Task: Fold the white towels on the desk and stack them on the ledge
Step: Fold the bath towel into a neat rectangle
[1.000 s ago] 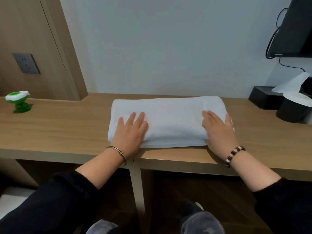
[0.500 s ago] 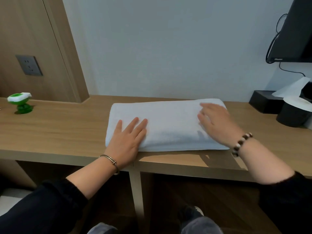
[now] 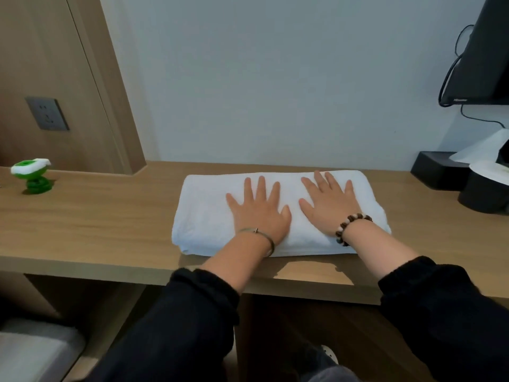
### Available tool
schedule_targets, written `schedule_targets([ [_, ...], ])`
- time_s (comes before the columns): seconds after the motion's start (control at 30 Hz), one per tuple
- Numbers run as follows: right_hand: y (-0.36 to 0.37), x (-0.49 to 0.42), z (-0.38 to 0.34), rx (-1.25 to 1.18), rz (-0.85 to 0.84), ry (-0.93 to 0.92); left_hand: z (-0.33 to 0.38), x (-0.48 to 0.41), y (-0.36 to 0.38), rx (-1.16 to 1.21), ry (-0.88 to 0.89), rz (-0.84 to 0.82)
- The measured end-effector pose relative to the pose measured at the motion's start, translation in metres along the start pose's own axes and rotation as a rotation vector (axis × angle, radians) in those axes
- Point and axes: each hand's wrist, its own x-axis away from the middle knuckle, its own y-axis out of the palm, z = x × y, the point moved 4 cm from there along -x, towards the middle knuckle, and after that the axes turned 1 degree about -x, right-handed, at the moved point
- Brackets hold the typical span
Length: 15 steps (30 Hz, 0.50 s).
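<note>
Wooden desk (image 3: pixel 96 230) with one folded white towel (image 3: pixel 209 216) near its front edge. Two hands lie flat on the towel, fingers straight and spread, gripping nothing: left hand (image 3: pixel 260 213) beside right hand (image 3: pixel 329 208). Far left of the towel is one green-and-white object (image 3: pixel 34 175). Right of the towel, further back — one black box (image 3: pixel 435 169), one black cup (image 3: pixel 484 194).

The single view comes from a wide-angle camera worn on my head, looking forward and down along my forearms. It sits close: my left hand (image 3: pixel 259 213) and right hand (image 3: pixel 330 208) lie side by side near the middle of the picture. Beyond my fingertips it reaches the wall (image 3: pixel 275 78). Out past my left hand the desk (image 3: pixel 96 221) runs to the frame's edge, and below my wrists it sees underneath the desk.
</note>
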Motion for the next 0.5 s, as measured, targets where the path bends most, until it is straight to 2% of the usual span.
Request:
schedule_targets([
  [0.07, -0.004, -0.003, 0.02, 0.038, -0.026, -0.03, -0.005, -0.001, 0.011, -0.011, 0.014, 0.051],
  [0.13, -0.009, -0.007, 0.05, 0.035, -0.058, 0.018, -0.011, -0.003, 0.015, -0.006, 0.044, 0.085],
  [0.2, -0.008, -0.007, 0.072, -0.108, -0.07, 0.072, -0.014, -0.008, 0.017, -0.008, 0.072, 0.086],
  [0.3, -0.005, -0.001, 0.068, -0.463, -0.029, 0.093, -0.025, -0.019, 0.015, -0.02, 0.129, 0.081],
  [0.37, -0.006, 0.001, 0.051, -0.485, 0.011, 0.095, -0.044, -0.032, 0.01, -0.073, 0.152, 0.05],
  [0.43, -0.012, 0.004, 0.031, -0.367, 0.034, 0.04, -0.074, -0.047, 0.003, -0.142, 0.084, -0.015],
  [0.5, -0.022, 0.011, 0.011, -0.4, 0.057, -0.037, -0.101, -0.056, -0.008, -0.216, -0.044, -0.092],
])
